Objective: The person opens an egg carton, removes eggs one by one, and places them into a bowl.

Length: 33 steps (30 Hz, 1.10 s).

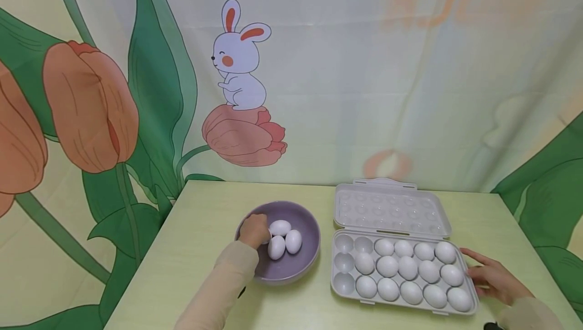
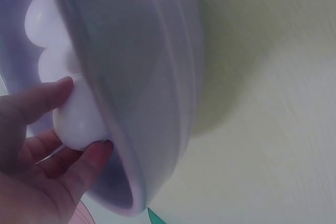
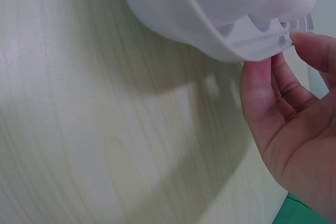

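Inside a purple bowl [image 1: 311, 249], my left hand [image 1: 255, 230] pinches a white egg [image 2: 81, 116] between thumb and fingertips, close by the rim in the left wrist view. Several more white eggs [image 1: 293, 242] lie in the bowl beside it. At the right, a light grey egg tray [image 1: 344, 283] holds rows of white eggs [image 1: 408, 267], with a few bare hollows at its left end. My right hand [image 1: 497, 278] grips the tray's right end. In the right wrist view, the thumb is at the rim and the other fingers are at the outer side.
The tray's hinged lid [image 1: 391, 211] lies folded back behind it, its dimpled inside facing up. Both containers stand on a pale wood-grain table [image 1: 182, 249]. Behind the table hangs a cloth [image 1: 328, 92] printed with tulips and a rabbit.
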Tool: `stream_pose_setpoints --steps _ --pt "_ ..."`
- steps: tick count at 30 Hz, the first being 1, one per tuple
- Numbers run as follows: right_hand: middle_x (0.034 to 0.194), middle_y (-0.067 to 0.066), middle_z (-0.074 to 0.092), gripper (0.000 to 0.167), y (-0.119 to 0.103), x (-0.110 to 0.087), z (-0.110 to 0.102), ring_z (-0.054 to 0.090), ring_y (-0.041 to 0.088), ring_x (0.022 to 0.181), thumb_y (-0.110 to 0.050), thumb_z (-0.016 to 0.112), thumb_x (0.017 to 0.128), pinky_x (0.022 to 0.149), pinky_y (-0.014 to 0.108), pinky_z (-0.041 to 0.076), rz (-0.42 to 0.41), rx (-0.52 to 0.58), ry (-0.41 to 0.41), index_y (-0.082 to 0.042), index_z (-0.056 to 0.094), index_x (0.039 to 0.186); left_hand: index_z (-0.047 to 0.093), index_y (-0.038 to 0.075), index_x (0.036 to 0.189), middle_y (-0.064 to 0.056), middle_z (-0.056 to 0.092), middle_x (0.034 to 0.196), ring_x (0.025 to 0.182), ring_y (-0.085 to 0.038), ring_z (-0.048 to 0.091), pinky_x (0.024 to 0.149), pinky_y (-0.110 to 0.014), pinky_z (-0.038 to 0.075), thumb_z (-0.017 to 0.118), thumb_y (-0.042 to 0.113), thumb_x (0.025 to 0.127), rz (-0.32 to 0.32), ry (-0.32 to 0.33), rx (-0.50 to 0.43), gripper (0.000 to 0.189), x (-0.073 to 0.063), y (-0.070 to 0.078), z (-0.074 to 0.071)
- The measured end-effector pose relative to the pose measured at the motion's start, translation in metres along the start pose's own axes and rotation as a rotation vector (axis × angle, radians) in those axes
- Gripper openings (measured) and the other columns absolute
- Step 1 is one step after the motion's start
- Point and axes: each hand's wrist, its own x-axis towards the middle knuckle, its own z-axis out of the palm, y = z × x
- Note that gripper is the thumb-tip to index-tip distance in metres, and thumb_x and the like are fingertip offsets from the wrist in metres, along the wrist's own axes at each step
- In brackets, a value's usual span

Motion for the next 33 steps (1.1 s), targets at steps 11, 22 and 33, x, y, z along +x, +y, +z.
stream_pose_setpoints --steps 11,22,33 --pt "0.085 -0.004 0.056 0.059 0.001 -0.004 0.000 0.052 0.012 0.069 -0.017 0.058 0.082 0.062 0.028 0.045 -0.027 0.005 -0.029 -0.040 0.031 0.129 0.054 0.006 0.067 -0.009 0.060 0.076 0.064 -0.019 0.050 0.059 -0.034 0.045 0.059 0.006 0.070 0.012 -0.001 0.003 0.006 0.000 -0.002 0.003" --pt "0.085 -0.003 0.056 0.075 0.000 -0.002 0.001 0.052 0.014 0.069 -0.015 0.058 0.081 0.062 0.028 0.045 -0.003 0.006 -0.002 -0.016 0.014 0.142 0.051 0.008 0.062 -0.008 0.059 0.076 0.064 -0.019 0.049 0.056 -0.034 0.043 0.062 0.006 0.067 -0.003 -0.025 -0.022 0.013 0.002 -0.004 0.006" --pt "0.086 -0.003 0.056 0.068 0.001 -0.002 -0.001 0.052 0.014 0.070 -0.017 0.059 0.080 0.063 0.028 0.045 -0.007 0.010 -0.011 -0.028 0.026 0.137 0.052 0.008 0.062 -0.009 0.061 0.079 0.065 -0.021 0.051 0.057 -0.035 0.043 0.063 0.008 0.066 0.008 -0.005 -0.043 0.012 0.004 -0.007 0.011"
